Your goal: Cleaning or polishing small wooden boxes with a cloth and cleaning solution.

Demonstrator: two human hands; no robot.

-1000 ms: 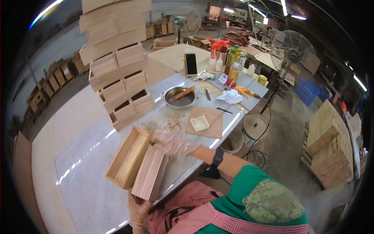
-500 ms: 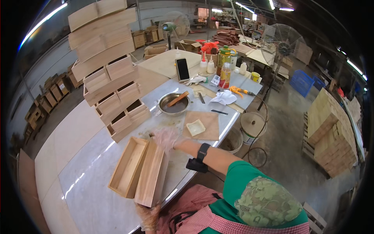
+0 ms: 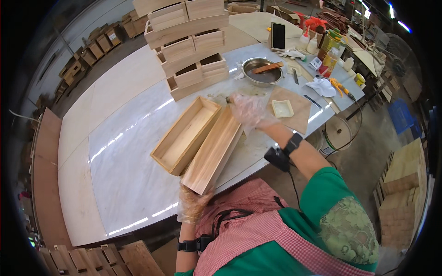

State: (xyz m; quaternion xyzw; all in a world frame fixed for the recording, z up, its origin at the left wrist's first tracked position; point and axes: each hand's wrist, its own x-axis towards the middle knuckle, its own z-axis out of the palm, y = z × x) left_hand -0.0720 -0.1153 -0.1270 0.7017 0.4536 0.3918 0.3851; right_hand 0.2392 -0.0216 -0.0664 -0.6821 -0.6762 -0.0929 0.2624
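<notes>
A long wooden box (image 3: 214, 149) lies on its side beside another one, its smooth pale face up. My left hand (image 3: 195, 202), in a clear plastic glove with brown stains, grips its near end from below. At the far end, my right hand (image 3: 251, 110), gloved in clear plastic too, bends over the corner. A small dark piece shows at its fingertips; I cannot make out what it is. Against the gripped box's left side rests the open wooden box (image 3: 186, 135), hollow side up, its rim a darker yellow.
Stacked wooden drawer boxes (image 3: 193, 50) rise at the table's far side. A steel bowl (image 3: 261, 71) holds brown liquid and a wooden piece. Nearby are a small square dish (image 3: 282, 108) on a brown board, a white cloth (image 3: 320, 86), a phone (image 3: 277, 36) and several bottles.
My view has swung left and downward, so the table and boxes sit higher and farther right. More of my left forearm shows. Both hands stay at the same ends of the box.
</notes>
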